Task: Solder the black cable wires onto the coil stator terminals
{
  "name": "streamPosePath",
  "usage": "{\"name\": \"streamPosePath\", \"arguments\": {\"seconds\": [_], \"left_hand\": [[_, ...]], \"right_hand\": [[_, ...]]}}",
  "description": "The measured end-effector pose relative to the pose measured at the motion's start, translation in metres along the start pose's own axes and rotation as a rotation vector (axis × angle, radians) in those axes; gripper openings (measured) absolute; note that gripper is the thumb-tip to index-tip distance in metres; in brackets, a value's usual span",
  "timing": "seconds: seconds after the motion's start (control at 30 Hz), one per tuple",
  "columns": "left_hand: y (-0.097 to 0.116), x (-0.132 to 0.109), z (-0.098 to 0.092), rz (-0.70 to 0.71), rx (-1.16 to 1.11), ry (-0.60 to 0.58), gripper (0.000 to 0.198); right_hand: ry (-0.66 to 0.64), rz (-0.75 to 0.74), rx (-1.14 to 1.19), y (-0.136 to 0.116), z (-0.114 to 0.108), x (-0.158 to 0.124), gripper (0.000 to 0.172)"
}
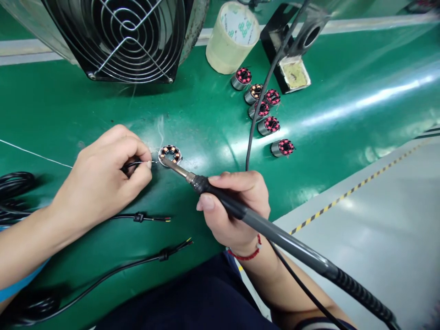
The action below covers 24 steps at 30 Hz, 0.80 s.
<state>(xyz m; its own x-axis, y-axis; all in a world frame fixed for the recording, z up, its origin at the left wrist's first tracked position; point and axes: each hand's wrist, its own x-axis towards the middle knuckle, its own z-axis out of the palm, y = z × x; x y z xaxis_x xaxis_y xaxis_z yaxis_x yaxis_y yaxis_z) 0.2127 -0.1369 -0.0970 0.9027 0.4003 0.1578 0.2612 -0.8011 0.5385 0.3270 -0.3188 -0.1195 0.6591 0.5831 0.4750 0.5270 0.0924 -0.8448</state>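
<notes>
My right hand (237, 206) grips a soldering iron (285, 238) like a pen, its tip touching the near left of a small ring-shaped motor stator (176, 151) with copper windings. A wisp of smoke rises there. Just left of the stator, my left hand (103, 169) pinches thin solder wire (37, 156), which trails out to the left. Something black, perhaps a cable, shows between the same fingers; its hold is partly hidden. Below lie two black cables (127, 266) with knots and stripped coloured ends.
Several pink-wound stators (269, 125) stand at right of centre, the iron's cord (257, 107) crossing above them. Behind are a fan (129, 41), a tape roll (223, 46) and an iron stand (283, 68) with sponge. Coiled cable (15, 185) lies left. The green table's edge runs along the right.
</notes>
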Motion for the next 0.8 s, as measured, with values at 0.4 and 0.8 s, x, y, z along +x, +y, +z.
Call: {"name": "streamPosePath", "arguments": {"seconds": [0.4, 0.8], "left_hand": [[-0.007, 0.001, 0.004, 0.059, -0.019, 0.077, 0.016], [-0.012, 0.001, -0.001, -0.089, -0.134, 0.023, 0.014]], "right_hand": [[-0.320, 0.052, 0.043, -0.006, -0.008, 0.018, 0.031], [-0.574, -0.099, -0.355, 0.021, 0.038, 0.051, 0.045]]}}
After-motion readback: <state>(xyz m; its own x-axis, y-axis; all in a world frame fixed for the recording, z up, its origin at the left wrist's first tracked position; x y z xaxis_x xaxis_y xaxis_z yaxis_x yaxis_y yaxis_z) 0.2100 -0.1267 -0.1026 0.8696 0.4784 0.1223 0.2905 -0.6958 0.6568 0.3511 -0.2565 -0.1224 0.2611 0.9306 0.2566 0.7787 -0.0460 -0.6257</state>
